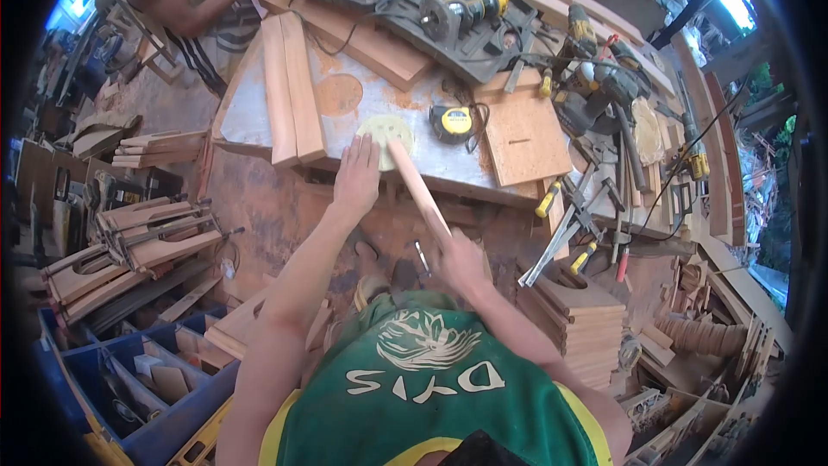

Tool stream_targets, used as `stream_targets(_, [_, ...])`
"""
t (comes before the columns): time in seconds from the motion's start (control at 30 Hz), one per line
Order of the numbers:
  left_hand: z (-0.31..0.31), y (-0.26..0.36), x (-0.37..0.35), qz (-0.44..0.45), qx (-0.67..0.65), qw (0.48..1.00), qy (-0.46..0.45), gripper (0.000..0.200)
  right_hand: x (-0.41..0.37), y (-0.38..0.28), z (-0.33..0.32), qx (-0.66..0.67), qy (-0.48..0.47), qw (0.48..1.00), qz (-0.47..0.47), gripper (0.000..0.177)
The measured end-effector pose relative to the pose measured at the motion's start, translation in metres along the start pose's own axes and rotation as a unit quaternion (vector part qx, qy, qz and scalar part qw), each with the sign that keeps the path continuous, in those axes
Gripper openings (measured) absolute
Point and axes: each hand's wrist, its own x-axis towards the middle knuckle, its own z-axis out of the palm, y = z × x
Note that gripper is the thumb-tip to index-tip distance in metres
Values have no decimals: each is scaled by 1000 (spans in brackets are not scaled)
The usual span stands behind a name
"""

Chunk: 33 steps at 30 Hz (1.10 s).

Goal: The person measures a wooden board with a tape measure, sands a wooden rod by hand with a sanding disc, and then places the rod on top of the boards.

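Note:
My left hand (357, 174) lies with its fingers stretched out at the left edge of a round pale sanding disc (395, 131) on the workbench (366, 91). In my right hand (461, 263) is the near end of a slim wooden piece (418, 190), whose far end rests on the disc. Left of the disc lie two long wooden pieces (289, 91) side by side. A yellow and black tape measure (454, 123) sits to the right, beside a square wooden block (528, 140).
Power tools (470, 9) lie on a dark tray at the back. Clamps (565, 224) and screwdrivers (583, 257) are at the right edge. Stacked boards (591, 319) stand below right, a blue bin (121, 440) at lower left. Another person's arm (216, 9) reaches in at upper left.

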Motion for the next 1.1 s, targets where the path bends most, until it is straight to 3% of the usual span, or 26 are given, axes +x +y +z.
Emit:
stream_targets(0.13, [-10, 1, -2, 0, -55, 997, 50, 49, -45, 12, -34, 212, 1, 977, 37, 76])
stream_targets(0.2, [-38, 19, -5, -19, -119, 991, 58, 39, -52, 18, -42, 214, 110, 968, -73, 83])
stream_targets(0.23, [-61, 34, -9, -100, -235, 966, 34, 35, -55, 19, -45, 214, 163, 955, -126, 86])
stream_targets(0.3, [-104, 66, -19, -246, -449, 859, -19, 29, -58, 14, -50, 325, 121, 934, -87, 83])
stream_targets(0.33, [-106, 75, -27, -275, -570, 774, 9, 27, -57, 8, -53, 381, 93, 917, -74, 83])
stream_targets(0.4, [-90, 97, -38, -235, -777, 569, 132, 30, -54, -5, -58, 487, 33, 872, -46, 81])
stream_targets(0.5, [-135, 108, -47, -184, -862, 439, 177, 36, -53, -17, -57, 601, -12, 796, -69, 82])
stream_targets(0.53, [-139, 104, -53, -177, -856, 456, 170, 38, -54, -18, -56, 634, -18, 769, -81, 82])
stream_targets(0.57, [-143, 95, -58, -169, -849, 474, 161, 40, -53, -14, -60, 639, -57, 762, -88, 85])
stream_targets(0.7, [-152, 64, -63, -148, -806, 545, 177, 47, -47, -18, -64, 668, -66, 730, -131, 87])
stream_targets(0.8, [-169, 54, -68, -109, -887, 426, 145, 53, -42, -19, -70, 726, -46, 672, -138, 89])
stream_targets(0.83, [-163, 49, -69, -83, -880, 451, 126, 59, -42, -23, -72, 721, -46, 680, -128, 91])
stream_targets(0.93, [-146, 77, -63, -125, -897, 421, 57, 57, -43, -30, -50, 662, -76, 731, -147, 90])
stream_targets(1.0, [-108, 80, -68, -171, -923, 334, 82, 53, -51, -43, -40, 625, -95, 759, -155, 87])
stream_targets(1.03, [-110, 79, -69, -169, -908, 382, 24, 46, -55, -49, -41, 613, -95, 770, -148, 85])
stream_targets(1.1, [-114, 98, -67, -177, -854, 480, 93, 47, -63, -58, -49, 591, -89, 792, -124, 82])
